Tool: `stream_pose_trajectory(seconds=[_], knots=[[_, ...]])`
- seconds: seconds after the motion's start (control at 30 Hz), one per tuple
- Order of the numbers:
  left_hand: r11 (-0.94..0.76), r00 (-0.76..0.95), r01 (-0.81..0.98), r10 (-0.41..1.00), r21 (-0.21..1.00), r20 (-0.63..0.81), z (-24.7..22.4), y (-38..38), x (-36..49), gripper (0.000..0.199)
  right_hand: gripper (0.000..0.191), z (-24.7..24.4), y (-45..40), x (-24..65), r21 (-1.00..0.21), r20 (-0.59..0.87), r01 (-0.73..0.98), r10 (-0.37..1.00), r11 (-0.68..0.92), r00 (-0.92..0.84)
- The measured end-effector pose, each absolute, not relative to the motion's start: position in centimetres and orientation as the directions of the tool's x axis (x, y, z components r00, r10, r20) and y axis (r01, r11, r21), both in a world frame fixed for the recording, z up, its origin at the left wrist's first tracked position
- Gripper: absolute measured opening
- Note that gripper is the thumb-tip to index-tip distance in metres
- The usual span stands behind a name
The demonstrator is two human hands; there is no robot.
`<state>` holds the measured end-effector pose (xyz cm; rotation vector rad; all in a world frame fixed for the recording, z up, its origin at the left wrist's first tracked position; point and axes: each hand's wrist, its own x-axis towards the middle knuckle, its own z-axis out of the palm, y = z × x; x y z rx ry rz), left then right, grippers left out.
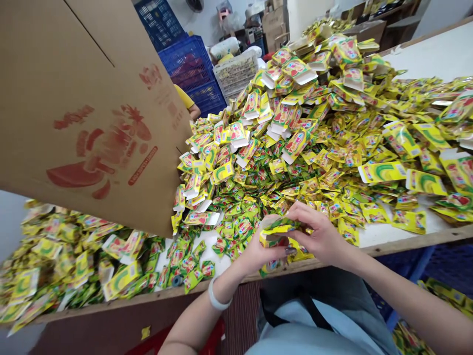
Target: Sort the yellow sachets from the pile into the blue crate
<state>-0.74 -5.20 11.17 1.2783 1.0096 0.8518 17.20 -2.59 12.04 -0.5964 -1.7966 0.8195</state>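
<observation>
My left hand (256, 254) is wrapped round a small yellow and red box (273, 240), its thumb lying across the front. At the box's upper end, my right hand (318, 234) pinches a yellow-green candy packet (283, 225); whether the packet is partly inside the box I cannot tell. Both hands are close together above the table's front edge. Just beyond them lie many loose green packets (244, 227) with a watermelon print and yellow packets (338, 212). Small printed boxes (254, 106), several with white open flaps, are heaped behind these.
A large brown carton (121, 133) stands on the left, with more packets and boxes (121, 281) before it. Blue crates (192, 64) and a white crate (236, 74) are stacked behind. Another person's yellow sleeve (184, 96) shows beside the carton. A wooden edge (424, 241) borders the table.
</observation>
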Motion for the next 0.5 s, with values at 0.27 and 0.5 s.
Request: stream_pose_trajectory(seconds=[0.27,0.5], knots=[[0.074,0.446,0.188,0.882,0.979,-0.152,11.2,-5.8,-0.7,0.075,0.027,12.6,-2.9,18.3,-0.72,0.466,0.134,0.617,0.681,-0.635],[0.041,0.502,0.334,0.838,0.942,-0.215,12.2,-6.1,-1.0,0.083,0.017,13.0,-3.3,20.3,-0.716,0.435,0.187,0.639,0.673,-0.634]])
